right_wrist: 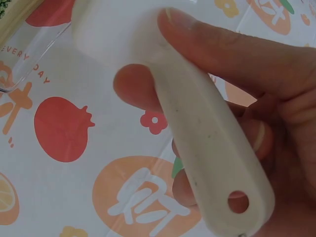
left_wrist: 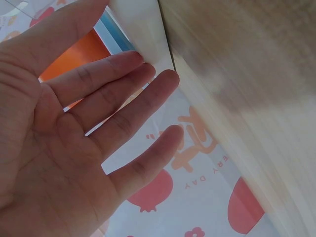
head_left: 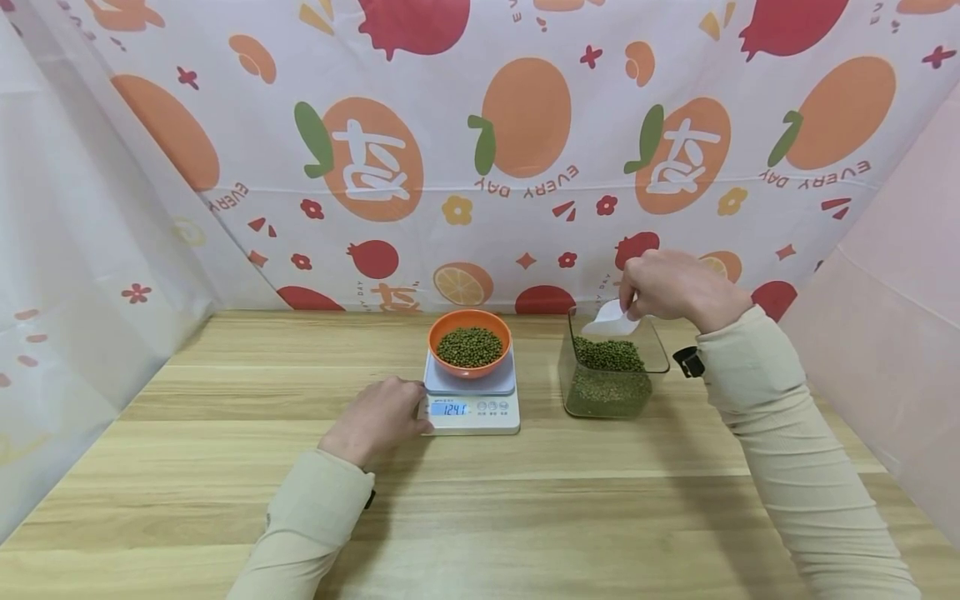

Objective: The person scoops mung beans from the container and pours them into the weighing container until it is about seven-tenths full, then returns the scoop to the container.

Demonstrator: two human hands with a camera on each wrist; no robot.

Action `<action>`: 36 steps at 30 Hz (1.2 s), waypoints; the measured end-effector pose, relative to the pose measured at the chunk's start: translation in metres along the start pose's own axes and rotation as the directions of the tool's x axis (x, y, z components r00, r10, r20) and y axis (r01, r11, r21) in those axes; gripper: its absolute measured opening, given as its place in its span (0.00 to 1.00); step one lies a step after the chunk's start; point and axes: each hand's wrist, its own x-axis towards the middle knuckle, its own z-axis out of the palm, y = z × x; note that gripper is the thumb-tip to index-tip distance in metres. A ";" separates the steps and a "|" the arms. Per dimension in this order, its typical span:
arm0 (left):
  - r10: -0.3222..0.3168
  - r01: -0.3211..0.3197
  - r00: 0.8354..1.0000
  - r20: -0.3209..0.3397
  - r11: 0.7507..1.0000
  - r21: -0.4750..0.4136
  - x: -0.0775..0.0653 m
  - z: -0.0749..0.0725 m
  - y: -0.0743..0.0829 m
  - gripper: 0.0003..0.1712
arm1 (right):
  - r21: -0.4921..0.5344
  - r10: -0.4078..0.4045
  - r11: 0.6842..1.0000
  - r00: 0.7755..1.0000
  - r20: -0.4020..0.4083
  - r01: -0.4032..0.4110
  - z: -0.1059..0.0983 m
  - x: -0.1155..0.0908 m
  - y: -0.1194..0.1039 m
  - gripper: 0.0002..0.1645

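My right hand (head_left: pixel 678 283) grips a white plastic scoop (right_wrist: pixel 207 133) by its handle, thumb and fingers wrapped about the neck. The scoop's bowl tilts down inside the mouth of a clear square container (head_left: pixel 607 406), over a bed of green mung beans (head_left: pixel 609 354). To the left, a digital kitchen scale (head_left: pixel 472 423) with a lit display carries an orange bowl (head_left: pixel 471 372), part filled with mung beans (head_left: pixel 468 347). My left hand (head_left: pixel 378 417) rests at the scale's left edge; in the left wrist view its fingers (left_wrist: pixel 133 118) are spread and nearly straight.
The scale and container stand near the back of a wooden table (head_left: pixel 525 533). Behind the table hangs a fruit-printed cloth (head_left: pixel 525 242), close to the container. A black strap end (head_left: pixel 688 362) hangs from my right wrist.
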 end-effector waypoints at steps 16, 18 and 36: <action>0.008 -0.008 1.000 -0.011 1.000 0.003 0.000 0.001 0.001 0.17 | 0.008 -0.023 1.000 0.999 0.047 0.023 0.002 -0.001 0.003 0.08; 0.013 -0.013 1.000 -0.017 1.000 0.004 -0.001 0.001 0.000 0.17 | 0.010 -0.023 1.000 0.998 0.054 0.022 0.003 -0.001 0.003 0.08; 0.019 -0.019 1.000 -0.016 1.000 -0.001 0.005 0.000 -0.005 0.15 | 0.027 0.005 1.000 0.997 0.079 -0.007 0.008 0.007 0.003 0.07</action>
